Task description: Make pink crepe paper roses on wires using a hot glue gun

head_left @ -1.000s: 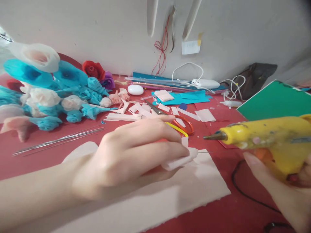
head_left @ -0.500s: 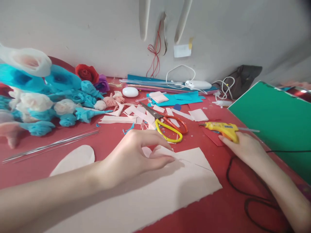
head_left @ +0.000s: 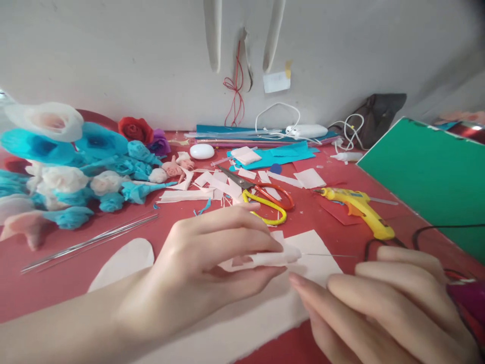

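My left hand (head_left: 212,263) is closed on a small rolled piece of pale pink crepe paper (head_left: 282,257), pinched between thumb and fingers. A thin wire (head_left: 328,255) sticks out of the roll to the right. My right hand (head_left: 386,303) is beside it, fingers bent and a little apart, holding nothing that I can see; one fingertip is close to the roll. Under both hands lies a large pale pink sheet (head_left: 227,333). Beyond my right hand a yellow glue gun (head_left: 358,205) rests on the red table (head_left: 280,349).
Scissors (head_left: 261,194) with yellow and red handles lie among pink paper scraps (head_left: 189,195). Blue, white and pink paper flowers (head_left: 64,182) crowd the left. Metal wires (head_left: 94,240) and a rounded paper piece (head_left: 125,260) are nearer. A green board (head_left: 428,172) stands at right.
My right hand has let go of the glue gun and come down and left to the rolled paper. The gun now lies on the table, and the roll and wire show more clearly.
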The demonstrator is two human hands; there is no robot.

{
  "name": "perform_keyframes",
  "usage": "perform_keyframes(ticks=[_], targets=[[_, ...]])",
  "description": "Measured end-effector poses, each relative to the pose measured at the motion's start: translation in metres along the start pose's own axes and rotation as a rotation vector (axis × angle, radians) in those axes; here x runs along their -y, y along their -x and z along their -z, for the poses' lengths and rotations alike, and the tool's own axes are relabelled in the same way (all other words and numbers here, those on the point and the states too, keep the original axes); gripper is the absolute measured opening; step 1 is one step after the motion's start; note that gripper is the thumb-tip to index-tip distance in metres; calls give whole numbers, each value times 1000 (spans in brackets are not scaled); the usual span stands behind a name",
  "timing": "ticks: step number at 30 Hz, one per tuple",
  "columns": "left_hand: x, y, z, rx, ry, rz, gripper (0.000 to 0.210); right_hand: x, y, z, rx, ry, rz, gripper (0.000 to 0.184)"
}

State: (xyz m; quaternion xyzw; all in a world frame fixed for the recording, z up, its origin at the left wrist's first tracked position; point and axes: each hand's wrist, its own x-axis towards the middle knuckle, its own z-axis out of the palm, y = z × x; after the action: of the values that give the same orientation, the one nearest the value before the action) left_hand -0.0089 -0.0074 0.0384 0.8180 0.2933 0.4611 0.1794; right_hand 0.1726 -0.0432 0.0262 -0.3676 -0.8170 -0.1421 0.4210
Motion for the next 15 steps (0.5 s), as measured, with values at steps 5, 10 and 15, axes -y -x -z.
perform_keyframes(ticks=[5,10,15], targets=[[1,2,0,-12,31,-20,13,-4,-6,-4,-3,-8,0,10],[0,1,0,-18,39,-37,14,-10,-4,0,33,-22,12,8],[-4,-1,-1,-35,3,2,11,-12,-4,3,67,-22,19,8]])
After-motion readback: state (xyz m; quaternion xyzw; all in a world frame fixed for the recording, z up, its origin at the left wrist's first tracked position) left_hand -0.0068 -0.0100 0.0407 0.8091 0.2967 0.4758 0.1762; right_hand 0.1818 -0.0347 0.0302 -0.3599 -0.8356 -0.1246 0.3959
